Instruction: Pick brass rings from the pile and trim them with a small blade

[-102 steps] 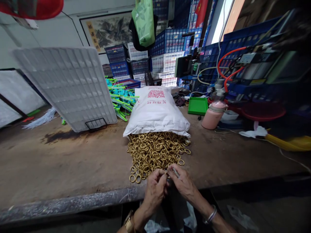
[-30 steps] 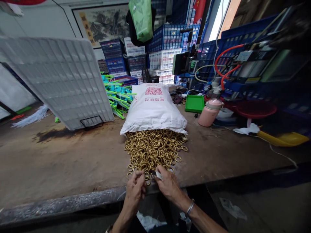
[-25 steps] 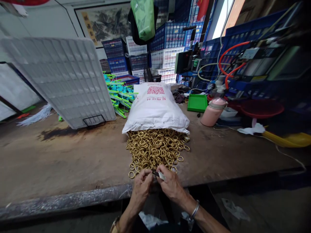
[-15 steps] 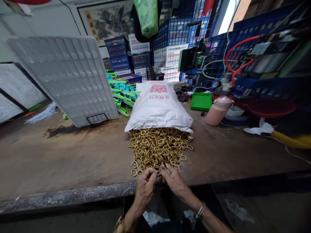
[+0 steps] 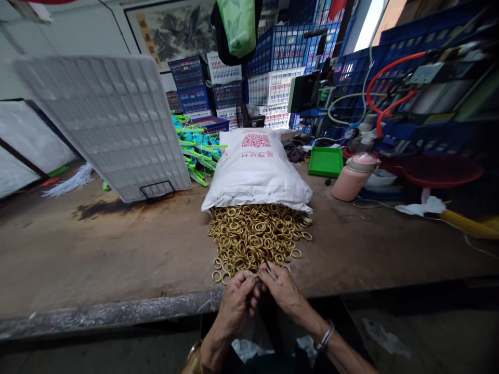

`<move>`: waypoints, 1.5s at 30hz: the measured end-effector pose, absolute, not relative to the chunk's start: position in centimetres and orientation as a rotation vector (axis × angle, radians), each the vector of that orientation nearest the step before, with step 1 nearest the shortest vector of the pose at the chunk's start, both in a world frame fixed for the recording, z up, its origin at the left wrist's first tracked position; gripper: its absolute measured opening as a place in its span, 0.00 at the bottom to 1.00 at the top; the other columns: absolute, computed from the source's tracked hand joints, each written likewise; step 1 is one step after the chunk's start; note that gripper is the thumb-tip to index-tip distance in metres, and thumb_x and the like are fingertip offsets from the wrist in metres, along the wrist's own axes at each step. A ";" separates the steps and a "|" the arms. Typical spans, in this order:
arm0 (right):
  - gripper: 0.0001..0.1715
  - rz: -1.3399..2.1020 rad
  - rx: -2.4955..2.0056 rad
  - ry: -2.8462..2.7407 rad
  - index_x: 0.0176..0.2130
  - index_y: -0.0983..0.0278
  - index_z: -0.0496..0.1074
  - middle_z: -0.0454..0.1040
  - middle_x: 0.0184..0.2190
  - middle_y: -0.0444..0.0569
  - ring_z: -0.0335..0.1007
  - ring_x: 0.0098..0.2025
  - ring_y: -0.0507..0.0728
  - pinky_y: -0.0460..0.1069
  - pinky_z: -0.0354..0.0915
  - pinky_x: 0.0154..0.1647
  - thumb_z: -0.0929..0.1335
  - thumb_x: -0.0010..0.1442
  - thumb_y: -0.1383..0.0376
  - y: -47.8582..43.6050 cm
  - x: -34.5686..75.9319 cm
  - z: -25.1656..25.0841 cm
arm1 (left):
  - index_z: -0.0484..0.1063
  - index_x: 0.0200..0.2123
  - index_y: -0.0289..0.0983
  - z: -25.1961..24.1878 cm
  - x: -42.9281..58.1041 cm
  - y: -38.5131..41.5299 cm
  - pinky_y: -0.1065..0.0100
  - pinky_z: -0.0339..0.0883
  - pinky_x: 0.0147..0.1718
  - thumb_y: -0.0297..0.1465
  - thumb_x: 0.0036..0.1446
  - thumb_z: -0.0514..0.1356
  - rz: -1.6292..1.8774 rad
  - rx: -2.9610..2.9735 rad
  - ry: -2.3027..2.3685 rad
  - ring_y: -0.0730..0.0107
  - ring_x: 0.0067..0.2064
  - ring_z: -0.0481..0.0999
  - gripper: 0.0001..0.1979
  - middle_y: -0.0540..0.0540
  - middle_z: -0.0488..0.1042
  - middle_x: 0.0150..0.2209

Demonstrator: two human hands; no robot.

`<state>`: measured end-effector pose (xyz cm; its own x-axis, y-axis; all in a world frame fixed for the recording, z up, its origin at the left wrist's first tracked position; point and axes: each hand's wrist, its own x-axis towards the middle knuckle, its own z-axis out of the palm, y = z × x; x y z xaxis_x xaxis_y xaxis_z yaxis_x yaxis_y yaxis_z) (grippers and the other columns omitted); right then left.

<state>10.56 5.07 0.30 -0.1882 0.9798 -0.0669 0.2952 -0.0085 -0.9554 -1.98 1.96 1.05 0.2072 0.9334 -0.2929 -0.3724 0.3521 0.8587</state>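
Observation:
A heap of brass-coloured rings spills from the open mouth of a white sack lying on the worn brown workbench. My left hand and my right hand meet at the near edge of the heap, fingers pinched together. My right hand grips a thin metal tool that sticks up between its fingers. My left hand's fingers close on something small where the two hands meet; I cannot make out what. A bangle sits on my right wrist.
A large white moulded tray leans at the left. Green and blue hangers lie behind it. A green tray, a pink bottle and a red basin stand at the right. Blue and white crates are stacked behind.
My hands stay together at the heap's near edge, working with small finger movements. The thin tool in my right hand has tilted more upright. The view has shifted slightly.

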 end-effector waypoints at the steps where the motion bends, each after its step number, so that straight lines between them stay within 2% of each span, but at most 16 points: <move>1: 0.16 1.224 -1.364 -1.560 0.23 0.63 0.60 0.60 0.18 0.39 0.57 0.22 0.49 0.44 0.55 0.24 0.58 0.55 0.55 5.1 10.6 0.2 | 0.61 0.27 0.35 1.1 -2.0 1.9 0.79 0.46 0.12 0.44 0.48 0.58 1.037 0.731 0.946 0.84 0.16 0.56 0.17 0.54 0.63 0.20; 4: 0.15 1.127 -1.404 -1.619 0.23 0.63 0.60 0.61 0.18 0.40 0.58 0.22 0.49 0.44 0.55 0.24 0.56 0.56 0.58 5.1 11.0 0.0 | 0.61 0.28 0.35 1.2 -1.9 1.9 0.79 0.47 0.13 0.43 0.49 0.57 1.059 0.714 0.948 0.84 0.16 0.56 0.16 0.54 0.63 0.21; 8: 0.07 0.918 -1.441 -1.913 0.26 0.62 0.61 0.63 0.19 0.40 0.57 0.23 0.50 0.44 0.52 0.25 0.58 0.52 0.68 4.4 11.4 0.2 | 0.60 0.27 0.36 1.4 -1.9 2.0 0.79 0.49 0.13 0.43 0.48 0.57 1.096 0.739 0.978 0.84 0.17 0.57 0.16 0.55 0.63 0.21; 12: 0.13 0.786 -1.485 -2.137 0.28 0.62 0.62 0.66 0.22 0.42 0.59 0.26 0.50 0.44 0.51 0.27 0.57 0.43 0.76 3.8 11.4 0.7 | 0.60 0.28 0.37 1.7 -1.9 2.0 0.79 0.49 0.14 0.44 0.48 0.57 1.102 0.772 0.993 0.83 0.17 0.57 0.16 0.55 0.62 0.20; 25: 0.17 0.673 -1.564 -2.259 0.33 0.63 0.61 0.68 0.25 0.46 0.61 0.27 0.53 0.45 0.50 0.28 0.56 0.41 0.76 3.4 11.2 1.5 | 0.57 0.24 0.37 2.1 -1.9 1.7 0.78 0.48 0.13 0.47 0.45 0.57 1.112 0.912 1.098 0.83 0.15 0.53 0.19 0.57 0.59 0.16; 33: 0.16 0.658 -1.534 -2.266 0.31 0.62 0.60 0.68 0.25 0.45 0.61 0.27 0.52 0.44 0.50 0.28 0.57 0.40 0.76 3.3 11.1 1.6 | 0.57 0.22 0.37 2.6 -1.9 1.5 0.77 0.47 0.14 0.47 0.45 0.57 1.122 0.917 1.084 0.82 0.15 0.53 0.19 0.57 0.58 0.15; 45: 0.15 0.622 -1.650 -2.252 0.32 0.63 0.59 0.68 0.24 0.45 0.62 0.26 0.52 0.44 0.49 0.27 0.57 0.43 0.77 2.8 11.0 1.9 | 0.57 0.21 0.37 2.0 -1.9 0.7 0.75 0.49 0.18 0.41 0.50 0.54 1.118 1.015 1.130 0.81 0.18 0.53 0.15 0.55 0.58 0.18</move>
